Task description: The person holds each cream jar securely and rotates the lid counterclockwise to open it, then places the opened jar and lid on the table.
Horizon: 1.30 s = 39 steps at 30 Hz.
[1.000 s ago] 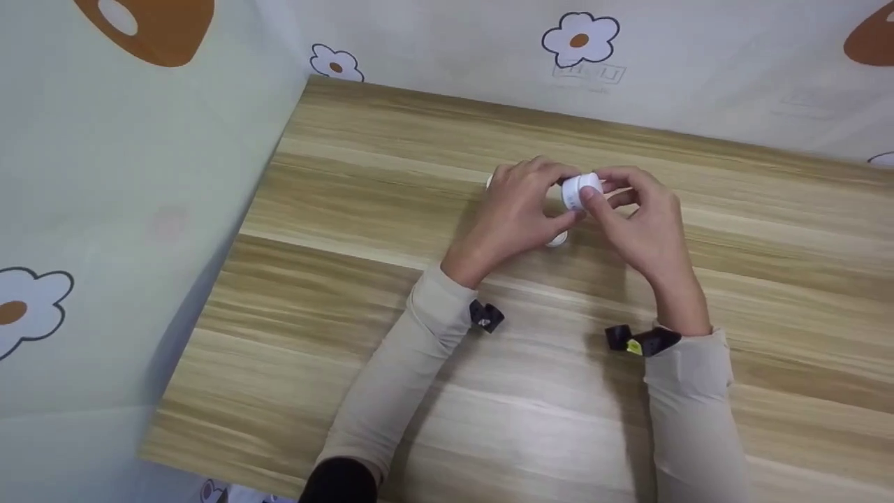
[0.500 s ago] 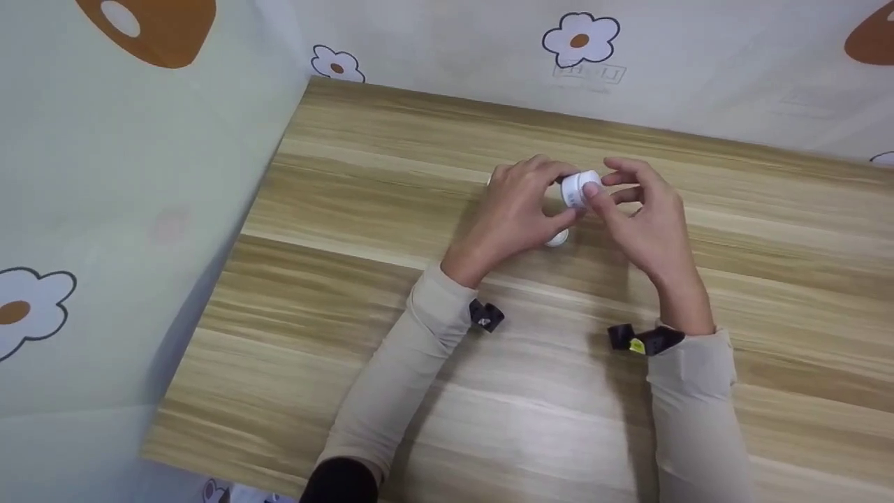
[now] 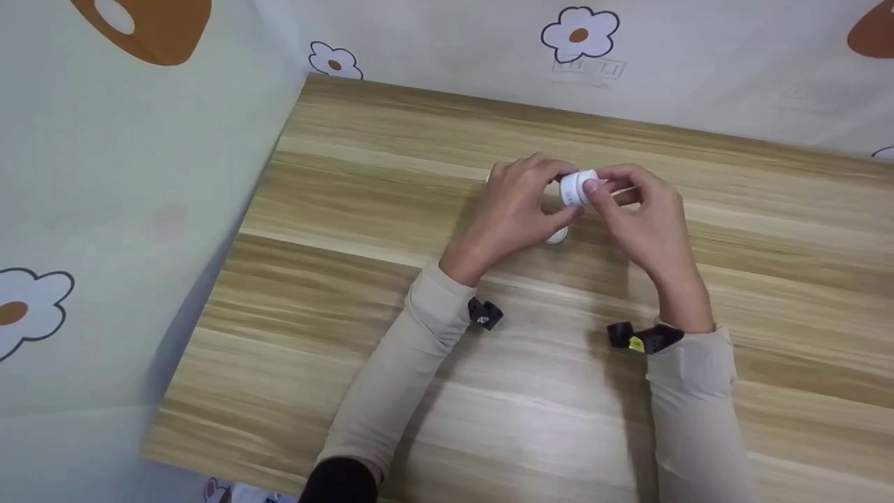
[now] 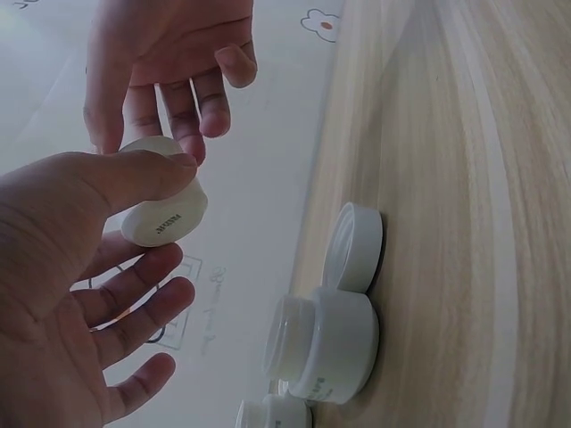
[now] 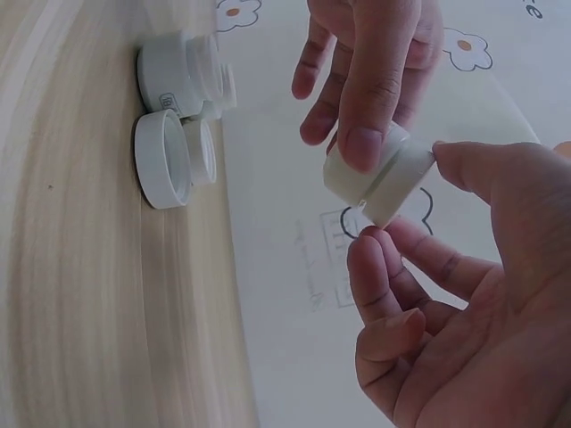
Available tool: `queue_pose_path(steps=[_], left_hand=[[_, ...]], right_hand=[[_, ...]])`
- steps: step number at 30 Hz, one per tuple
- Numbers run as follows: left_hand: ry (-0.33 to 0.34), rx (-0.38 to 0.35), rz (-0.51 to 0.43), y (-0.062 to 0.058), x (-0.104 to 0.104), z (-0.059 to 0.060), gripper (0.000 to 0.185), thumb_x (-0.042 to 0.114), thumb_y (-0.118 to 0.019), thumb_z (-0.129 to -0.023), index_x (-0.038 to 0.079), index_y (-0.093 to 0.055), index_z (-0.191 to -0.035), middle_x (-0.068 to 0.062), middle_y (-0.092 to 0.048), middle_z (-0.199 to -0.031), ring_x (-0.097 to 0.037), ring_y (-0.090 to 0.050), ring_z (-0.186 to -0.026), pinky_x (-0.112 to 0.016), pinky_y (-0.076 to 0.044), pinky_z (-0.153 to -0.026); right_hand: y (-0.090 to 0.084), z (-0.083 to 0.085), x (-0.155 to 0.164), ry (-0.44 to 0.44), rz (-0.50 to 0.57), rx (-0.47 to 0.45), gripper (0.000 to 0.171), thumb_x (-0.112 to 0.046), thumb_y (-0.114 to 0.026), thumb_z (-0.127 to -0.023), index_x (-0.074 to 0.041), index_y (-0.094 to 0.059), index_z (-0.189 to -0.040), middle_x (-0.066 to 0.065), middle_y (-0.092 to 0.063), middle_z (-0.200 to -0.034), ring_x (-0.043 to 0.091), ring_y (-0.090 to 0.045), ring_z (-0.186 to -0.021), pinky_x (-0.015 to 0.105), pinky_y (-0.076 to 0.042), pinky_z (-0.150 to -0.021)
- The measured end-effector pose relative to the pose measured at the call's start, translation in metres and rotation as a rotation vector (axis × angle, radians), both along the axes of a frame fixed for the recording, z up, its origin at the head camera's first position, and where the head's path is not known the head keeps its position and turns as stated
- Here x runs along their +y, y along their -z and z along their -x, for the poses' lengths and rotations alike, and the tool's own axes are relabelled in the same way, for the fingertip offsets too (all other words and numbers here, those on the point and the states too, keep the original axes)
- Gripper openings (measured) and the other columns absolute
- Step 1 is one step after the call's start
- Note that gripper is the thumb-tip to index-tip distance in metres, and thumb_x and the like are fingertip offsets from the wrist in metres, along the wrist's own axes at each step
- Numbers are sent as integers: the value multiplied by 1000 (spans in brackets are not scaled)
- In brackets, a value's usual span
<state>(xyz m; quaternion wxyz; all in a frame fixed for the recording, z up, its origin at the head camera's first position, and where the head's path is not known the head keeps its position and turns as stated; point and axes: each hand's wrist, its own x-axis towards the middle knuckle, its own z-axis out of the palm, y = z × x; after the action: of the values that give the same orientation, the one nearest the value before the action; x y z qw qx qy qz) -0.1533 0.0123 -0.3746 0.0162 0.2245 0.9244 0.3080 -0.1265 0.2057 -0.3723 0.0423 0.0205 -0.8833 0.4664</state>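
My left hand (image 3: 513, 206) holds a small white cream jar (image 3: 569, 190) by its body, thumb on one side and fingers on the other. Fingertips and thumb of my right hand (image 3: 646, 220) pinch the jar's white lid (image 5: 399, 185), which sits on the jar with a thin gap line between the two. The jar is tilted and raised above the table. Below the hands, a larger white jar (image 4: 339, 348) stands without its lid on the wood, mostly hidden by my left hand in the head view. A round white lid (image 4: 355, 250) lies against it.
Beyond the larger jar, part of another white jar (image 4: 287, 412) shows at the bottom of the left wrist view. The wood-grain table (image 3: 349, 209) meets a flower-patterned wall covering (image 3: 447, 42) at the back and left.
Half a second ago my right fingers were spread off the lid with the thumb still on it; now they are back against it. My left hand and the jar have barely moved.
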Motion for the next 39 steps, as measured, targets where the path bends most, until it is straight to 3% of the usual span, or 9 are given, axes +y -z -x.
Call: queue_pose_path(steps=[5,14,20,26,31,39], left_hand=[[1,-8,3,0,-1,0,47,41,-76,-96,22,-68,-139,5,-70,-137,-13,-64,-129,-40,-41,-109],[-2,-9,20,1,-2,1,48,43,-76,-96,23,-68,-139,6,-69,-137,-13,-63,-129,-39,-41,-111],[-6,-15,18,1,-1,2,49,43,-76,-96,24,-67,-139,6,-70,-137,-13,-63,-127,-40,-41,-111],[-2,-19,8,1,0,1,47,41,-76,-96,23,-68,-138,6,-70,-135,-13,-64,-125,-39,-41,-109],[8,-15,2,1,2,0,48,40,-77,-96,22,-68,-139,5,-70,-136,-13,-64,-127,-39,-42,-108],[15,-16,7,2,3,1,48,40,-77,-96,23,-68,-139,7,-70,-134,-12,-64,-126,-39,-41,-110]], right_hand=[[-1,-1,-1,-39,10,2,38,-32,-72,-100,-6,-73,-126,6,-73,-111,5,-67,-87,15,-53,-73],[-3,-1,-1,-85,33,7,37,-22,-73,-99,-4,-70,-132,11,-71,-120,5,-67,-89,13,-55,-74],[-4,-1,-1,-74,43,2,48,-29,-73,-100,-6,-64,-141,12,-69,-127,9,-67,-96,15,-54,-75],[-3,-1,-1,-1,17,-29,49,-42,-70,-100,-9,-69,-136,6,-71,-115,9,-66,-92,17,-52,-77],[0,0,0,-3,11,-21,43,-41,-71,-100,-6,-74,-125,-1,-70,-103,6,-66,-85,18,-52,-75],[-1,0,2,-51,27,1,41,-28,-73,-99,-5,-70,-133,7,-71,-113,3,-67,-86,15,-53,-72]])
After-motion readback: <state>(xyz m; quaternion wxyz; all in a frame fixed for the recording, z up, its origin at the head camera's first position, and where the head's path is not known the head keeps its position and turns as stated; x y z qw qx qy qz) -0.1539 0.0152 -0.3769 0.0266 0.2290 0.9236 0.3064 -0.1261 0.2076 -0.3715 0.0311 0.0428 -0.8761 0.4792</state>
